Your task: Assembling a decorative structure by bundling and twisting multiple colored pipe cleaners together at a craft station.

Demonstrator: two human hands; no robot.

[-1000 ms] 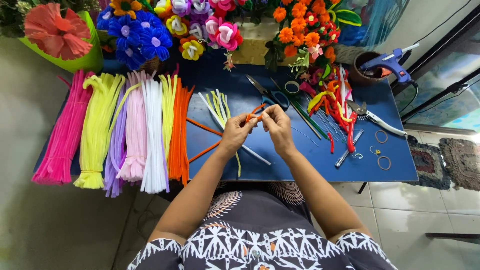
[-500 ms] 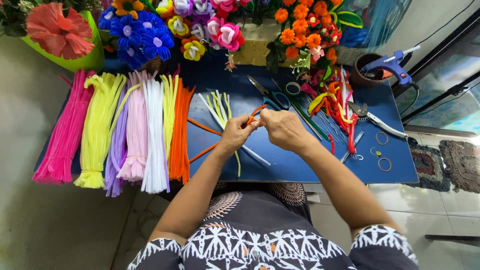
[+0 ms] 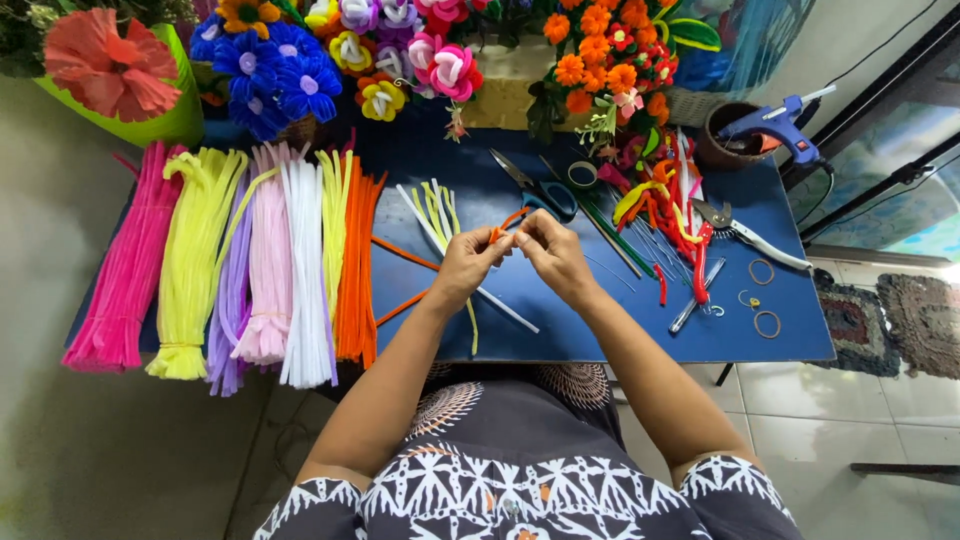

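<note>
Nearest: patterned dress, forearms reaching over blue table [image 3: 600, 340]. Left hand [image 3: 468, 265] and right hand [image 3: 550, 255] together at table centre, fingertips pinched on orange pipe cleaner [image 3: 510, 222]. White stem [image 3: 505, 308] and loose orange stems under left wrist. Left: pipe cleaner bundles [image 3: 240, 270], pink to orange, overhanging near edge. Right: pliers [image 3: 745, 232], rubber bands [image 3: 767, 322]. Beyond hands: scissors [image 3: 535, 185], yellow-green stems. Far: glue gun [image 3: 775, 122], finished flowers [image 3: 440, 65] lining far edge.
</note>
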